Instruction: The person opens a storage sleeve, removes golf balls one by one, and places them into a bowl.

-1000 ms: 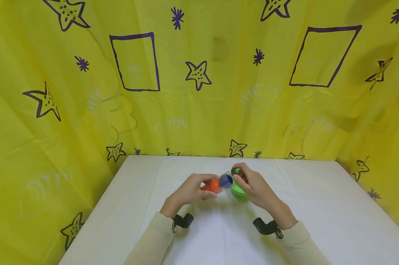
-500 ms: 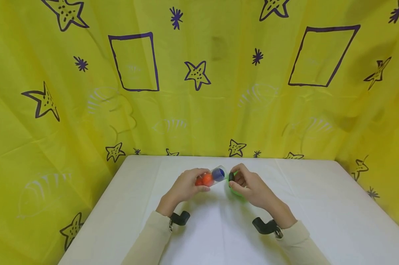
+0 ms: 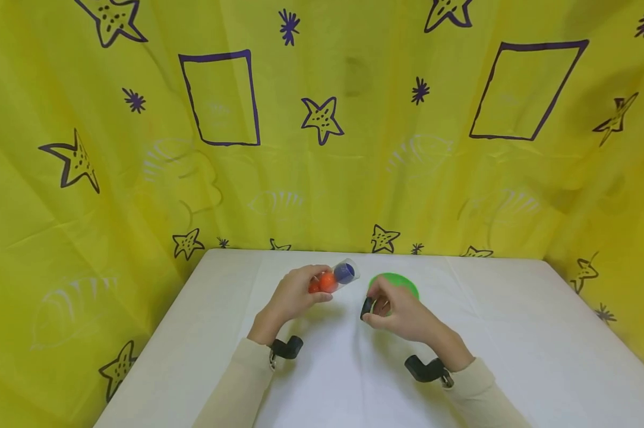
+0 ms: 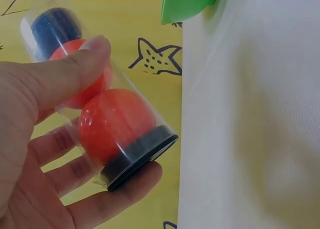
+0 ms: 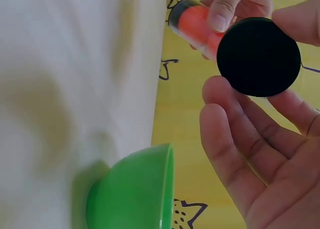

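Note:
My left hand (image 3: pixel 290 297) grips a clear plastic tube (image 4: pixel 120 79) tilted in the air, thumb across its side. Inside are a dark blue ball (image 3: pixel 344 273) at the uncovered end and two orange balls (image 4: pixel 117 121) behind it. A black cap (image 4: pixel 140 154) closes the tube's lower end, with a fingertip against it. To the right, my right hand (image 3: pixel 407 315) pinches a round black lid (image 5: pixel 257 56) by its edge between thumb and fingers, apart from the tube. Just beyond that hand is a green bowl (image 5: pixel 132 189), partly hidden by it in the head view.
A white-covered table (image 3: pixel 322 368) lies under both hands. Yellow curtain (image 3: pixel 354 178) with purple drawings hangs along the back and sides. Black wrist mounts (image 3: pixel 287 348) stick out from both cuffs.
My left hand has drawn the tube leftward and slightly up. The right hand has lowered the lid toward me, widening the gap between lid and tube; more of the bowl shows.

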`<state>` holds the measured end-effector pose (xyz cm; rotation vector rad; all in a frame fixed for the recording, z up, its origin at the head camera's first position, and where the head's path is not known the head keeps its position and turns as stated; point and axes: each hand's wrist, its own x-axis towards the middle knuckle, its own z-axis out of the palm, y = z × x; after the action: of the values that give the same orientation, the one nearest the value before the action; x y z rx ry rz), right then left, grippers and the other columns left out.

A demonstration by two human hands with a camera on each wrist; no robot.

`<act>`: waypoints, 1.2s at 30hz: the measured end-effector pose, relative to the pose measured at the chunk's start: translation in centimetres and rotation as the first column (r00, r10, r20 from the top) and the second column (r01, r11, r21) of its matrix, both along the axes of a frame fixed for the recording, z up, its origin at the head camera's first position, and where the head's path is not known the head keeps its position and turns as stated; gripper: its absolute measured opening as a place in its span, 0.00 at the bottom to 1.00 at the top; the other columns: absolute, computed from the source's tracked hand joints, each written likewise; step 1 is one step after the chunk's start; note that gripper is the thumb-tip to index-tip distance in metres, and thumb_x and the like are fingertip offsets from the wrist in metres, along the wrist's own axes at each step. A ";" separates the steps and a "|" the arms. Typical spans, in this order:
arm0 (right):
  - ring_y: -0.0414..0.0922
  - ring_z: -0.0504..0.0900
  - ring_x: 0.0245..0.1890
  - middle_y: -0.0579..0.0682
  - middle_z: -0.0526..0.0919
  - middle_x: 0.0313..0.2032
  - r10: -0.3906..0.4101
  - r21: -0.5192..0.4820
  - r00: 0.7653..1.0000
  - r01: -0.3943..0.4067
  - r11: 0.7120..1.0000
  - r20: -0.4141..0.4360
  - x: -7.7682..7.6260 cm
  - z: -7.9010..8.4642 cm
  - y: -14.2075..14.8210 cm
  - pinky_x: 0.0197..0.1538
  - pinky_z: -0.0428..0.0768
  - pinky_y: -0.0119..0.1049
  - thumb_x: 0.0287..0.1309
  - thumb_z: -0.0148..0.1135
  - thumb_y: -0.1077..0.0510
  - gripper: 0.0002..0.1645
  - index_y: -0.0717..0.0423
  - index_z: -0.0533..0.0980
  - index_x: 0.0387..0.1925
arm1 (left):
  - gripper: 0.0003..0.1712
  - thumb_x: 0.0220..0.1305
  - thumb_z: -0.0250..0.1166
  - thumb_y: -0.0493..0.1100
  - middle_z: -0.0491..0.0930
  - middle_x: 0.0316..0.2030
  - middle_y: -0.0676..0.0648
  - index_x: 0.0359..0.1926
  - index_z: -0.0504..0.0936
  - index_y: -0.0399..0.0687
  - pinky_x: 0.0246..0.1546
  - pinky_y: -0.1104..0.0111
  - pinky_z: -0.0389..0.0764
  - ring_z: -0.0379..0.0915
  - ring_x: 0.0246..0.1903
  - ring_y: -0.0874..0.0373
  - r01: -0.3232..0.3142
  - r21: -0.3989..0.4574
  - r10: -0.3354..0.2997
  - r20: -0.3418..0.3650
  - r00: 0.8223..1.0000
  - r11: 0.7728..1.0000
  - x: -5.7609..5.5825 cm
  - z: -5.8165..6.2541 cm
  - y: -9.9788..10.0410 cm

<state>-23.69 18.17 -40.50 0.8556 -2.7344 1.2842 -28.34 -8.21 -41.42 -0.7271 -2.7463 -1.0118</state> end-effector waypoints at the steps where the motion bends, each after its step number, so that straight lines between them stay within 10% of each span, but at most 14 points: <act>1: 0.37 0.81 0.32 0.45 0.82 0.34 0.006 0.003 1.000 -0.006 1.000 0.017 0.0 -0.1 -0.1 0.38 0.83 0.31 0.56 0.74 0.56 0.19 0.54 0.72 0.43 | 0.31 0.57 0.78 0.44 0.85 0.50 0.46 0.62 0.80 0.51 0.51 0.57 0.81 0.79 0.45 0.53 -0.004 0.000 0.004 0.002 1.000 1.000 0.0 0.0 0.0; 22: 0.41 0.84 0.38 0.49 0.86 0.40 0.165 0.012 0.979 -0.167 0.986 0.122 -0.4 -2.8 -1.2 0.47 0.85 0.40 0.52 0.75 0.62 0.21 0.57 0.76 0.46 | 0.31 0.57 0.78 0.44 0.85 0.50 0.45 0.62 0.80 0.49 0.48 0.59 0.80 0.77 0.43 0.53 -0.026 0.000 0.026 -0.013 1.000 1.000 0.4 0.5 -0.4; 36: 0.36 0.79 0.31 0.45 0.83 0.33 0.198 0.052 0.965 -0.210 0.976 0.173 -0.7 -4.8 -1.3 0.36 0.78 0.30 0.52 0.77 0.60 0.22 0.52 0.76 0.48 | 0.31 0.57 0.78 0.44 0.85 0.49 0.46 0.62 0.80 0.50 0.48 0.59 0.80 0.78 0.43 0.54 -0.012 -0.006 0.012 0.001 1.000 1.000 0.3 0.5 -0.3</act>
<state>-24.40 16.85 -45.31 1.1119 -2.8994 1.3581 -28.09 -8.49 -40.92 -0.7106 -2.7526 -1.0027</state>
